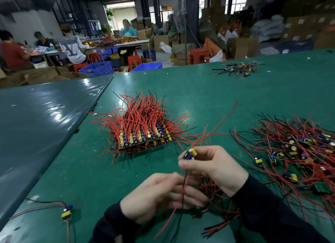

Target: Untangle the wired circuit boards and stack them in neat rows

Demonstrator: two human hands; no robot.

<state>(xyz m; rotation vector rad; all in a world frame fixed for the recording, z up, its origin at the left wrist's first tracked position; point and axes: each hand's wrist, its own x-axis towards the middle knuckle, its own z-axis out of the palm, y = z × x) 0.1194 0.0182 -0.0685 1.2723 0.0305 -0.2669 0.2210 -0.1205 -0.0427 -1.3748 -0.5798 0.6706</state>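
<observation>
A right hand (213,167) pinches 1 wired circuit board (189,153) above the green table (76,170); the blurred left hand (163,193) spreads relaxed fingers among its wires, near the stacked boards (143,134).

Two bare hands (181,188) emerge from long black sleeves (272,206) (snug at the wrists).

Light: even overhead, med-bright; daylight from doorway (123,12) + windows (233,6) at top, blown out | Glare: white streaks on dark table cover (45,116), left | Shadows: soft, short | Blur: left hand (159,193) motion-smeared; bkgd top right soft | Distortion: wide-angle bend at edges, table lines curve | Center sharp
</observation>
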